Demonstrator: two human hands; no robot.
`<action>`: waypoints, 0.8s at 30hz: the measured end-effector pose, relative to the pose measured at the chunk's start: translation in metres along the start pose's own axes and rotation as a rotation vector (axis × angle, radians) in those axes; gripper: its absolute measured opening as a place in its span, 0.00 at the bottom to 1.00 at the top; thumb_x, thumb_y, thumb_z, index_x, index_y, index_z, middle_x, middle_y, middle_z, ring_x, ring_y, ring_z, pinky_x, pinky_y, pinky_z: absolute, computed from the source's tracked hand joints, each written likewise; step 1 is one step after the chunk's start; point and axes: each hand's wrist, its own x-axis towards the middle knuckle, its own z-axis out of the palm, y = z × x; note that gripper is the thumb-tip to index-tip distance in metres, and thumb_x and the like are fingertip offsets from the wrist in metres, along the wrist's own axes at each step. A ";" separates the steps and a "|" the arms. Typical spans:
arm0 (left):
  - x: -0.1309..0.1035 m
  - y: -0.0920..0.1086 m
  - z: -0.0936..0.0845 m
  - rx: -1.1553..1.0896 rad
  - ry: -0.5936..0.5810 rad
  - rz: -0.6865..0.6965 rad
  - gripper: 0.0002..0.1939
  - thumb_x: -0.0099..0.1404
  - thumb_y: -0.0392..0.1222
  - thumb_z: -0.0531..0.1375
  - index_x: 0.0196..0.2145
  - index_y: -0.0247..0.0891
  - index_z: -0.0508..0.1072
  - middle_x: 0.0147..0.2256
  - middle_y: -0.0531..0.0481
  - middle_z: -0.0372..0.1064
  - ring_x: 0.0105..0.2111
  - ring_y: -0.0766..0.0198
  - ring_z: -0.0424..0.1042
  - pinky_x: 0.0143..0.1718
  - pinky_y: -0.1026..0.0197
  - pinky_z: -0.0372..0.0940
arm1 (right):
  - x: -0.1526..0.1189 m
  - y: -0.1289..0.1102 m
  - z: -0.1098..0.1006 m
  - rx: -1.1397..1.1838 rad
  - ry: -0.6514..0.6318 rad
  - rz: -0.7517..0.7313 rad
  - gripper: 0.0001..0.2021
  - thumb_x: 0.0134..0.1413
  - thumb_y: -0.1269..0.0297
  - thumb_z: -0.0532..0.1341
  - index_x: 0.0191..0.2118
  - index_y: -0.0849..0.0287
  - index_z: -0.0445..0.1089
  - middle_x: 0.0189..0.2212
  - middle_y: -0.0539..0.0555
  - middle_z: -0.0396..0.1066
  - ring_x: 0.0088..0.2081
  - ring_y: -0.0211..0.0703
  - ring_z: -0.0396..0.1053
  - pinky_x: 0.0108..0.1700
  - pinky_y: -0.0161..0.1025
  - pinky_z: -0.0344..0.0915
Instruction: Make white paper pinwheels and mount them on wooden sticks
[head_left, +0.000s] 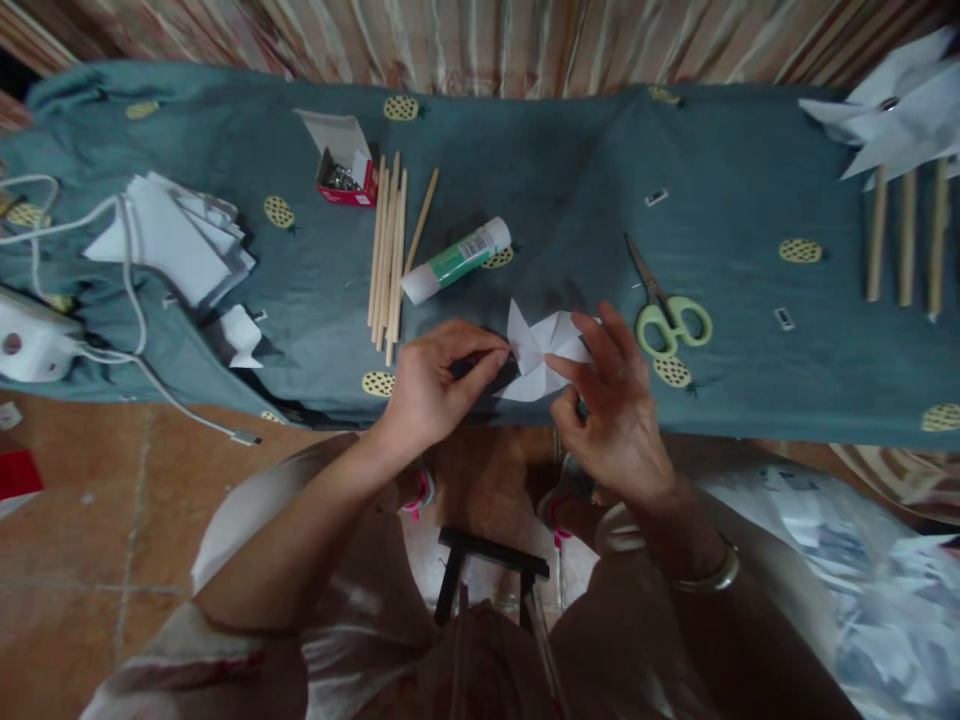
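A small white paper pinwheel (531,352) with folded blades is at the table's front edge, between my hands. My left hand (439,380) pinches thumb and index finger together at the pinwheel's left side; anything between those fingertips is too small to make out. My right hand (619,400) presses its index fingertip on the pinwheel's middle and steadies it, with the other fingers along its right side. Just behind lies a green and white glue stick (461,260). To the right are scissors (667,310) with light green handles, their blades pointing away from me.
Several wooden sticks (388,250) lie beside an open red box (349,180) of small metal pins. Folded white papers (176,235) and a white cable (129,270) are at left. Finished pinwheels (892,105) on sticks lie at far right. A clear bag (862,590) of papers sits lower right.
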 end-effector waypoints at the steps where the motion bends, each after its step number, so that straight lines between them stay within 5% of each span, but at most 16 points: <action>1: 0.001 -0.003 -0.001 -0.018 0.011 -0.032 0.08 0.66 0.40 0.59 0.34 0.36 0.77 0.32 0.47 0.75 0.33 0.64 0.73 0.37 0.61 0.68 | 0.001 0.000 0.000 -0.015 0.002 -0.001 0.22 0.50 0.79 0.55 0.48 0.48 0.68 0.63 0.51 0.59 0.68 0.57 0.48 0.62 0.61 0.57; 10: -0.001 -0.010 -0.001 -0.339 -0.016 -0.328 0.21 0.62 0.46 0.62 0.51 0.34 0.72 0.33 0.47 0.75 0.31 0.64 0.73 0.34 0.63 0.67 | 0.005 -0.002 -0.004 -0.082 -0.033 0.003 0.17 0.47 0.77 0.57 0.44 0.59 0.72 0.61 0.60 0.62 0.67 0.58 0.50 0.63 0.58 0.58; 18: -0.001 -0.008 -0.002 -0.466 0.019 -0.356 0.25 0.58 0.47 0.65 0.51 0.34 0.70 0.30 0.50 0.74 0.30 0.65 0.73 0.36 0.62 0.67 | 0.004 -0.001 -0.007 -0.112 -0.082 -0.008 0.12 0.57 0.67 0.58 0.45 0.59 0.73 0.61 0.63 0.62 0.67 0.59 0.50 0.60 0.61 0.60; 24: -0.005 0.005 0.000 -0.714 0.015 -0.563 0.33 0.52 0.47 0.70 0.52 0.34 0.66 0.33 0.46 0.78 0.35 0.57 0.77 0.36 0.58 0.69 | 0.006 0.003 0.004 -0.141 -0.017 -0.003 0.13 0.62 0.70 0.53 0.41 0.59 0.76 0.58 0.60 0.67 0.66 0.56 0.54 0.60 0.58 0.60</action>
